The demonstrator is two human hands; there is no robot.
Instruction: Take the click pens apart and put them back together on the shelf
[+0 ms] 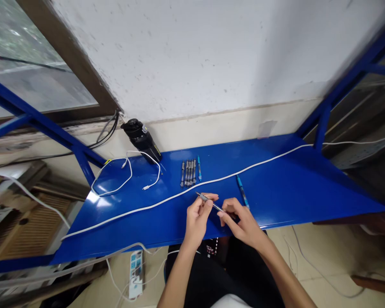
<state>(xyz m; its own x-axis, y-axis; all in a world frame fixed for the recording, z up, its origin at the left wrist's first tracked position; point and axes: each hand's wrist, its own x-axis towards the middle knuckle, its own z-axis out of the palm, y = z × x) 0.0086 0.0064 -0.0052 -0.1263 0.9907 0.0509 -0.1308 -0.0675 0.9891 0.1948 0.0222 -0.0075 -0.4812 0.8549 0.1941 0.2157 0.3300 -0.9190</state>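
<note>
We see the slim metal tool [211, 202] in a narrow pinch of the left hand [197, 220], its long axis slanting down rightward over the blue shelf [291, 188], its lower end reaching the right hand [242, 224], whose hold we cannot tell.

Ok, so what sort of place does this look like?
Probably a small electronics workspace: a blue metal bench, a row of slim pen-like metal tools, and a power strip with white cables.

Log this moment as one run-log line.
left hand: holds slim metal tool | right hand: touches its end | nearby: blue pen
</note>
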